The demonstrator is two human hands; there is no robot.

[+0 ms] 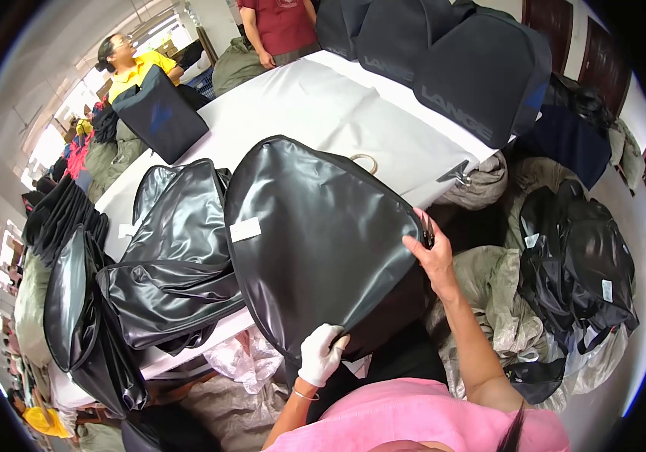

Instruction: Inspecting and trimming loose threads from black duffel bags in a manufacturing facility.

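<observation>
A large glossy black bag (315,233) with a rounded top and a white label (245,229) stands tilted in front of me, partly over the table's near edge. My left hand (323,355), in a white glove, is closed on its lower edge, thumb on the near face. Bare, my right hand (433,255) pinches the right-hand edge, the thumb in front and the other fingers partly hidden behind. Close to those fingers shows a small dark object (427,230), too unclear to name.
More glossy black bags (180,226) lie on the white table (285,105) to the left. Matte black bags (473,75) line its far right side. A roll of tape (365,161) lies behind my bag. Black backpacks (579,256) are heaped at right. Two people stand beyond the table.
</observation>
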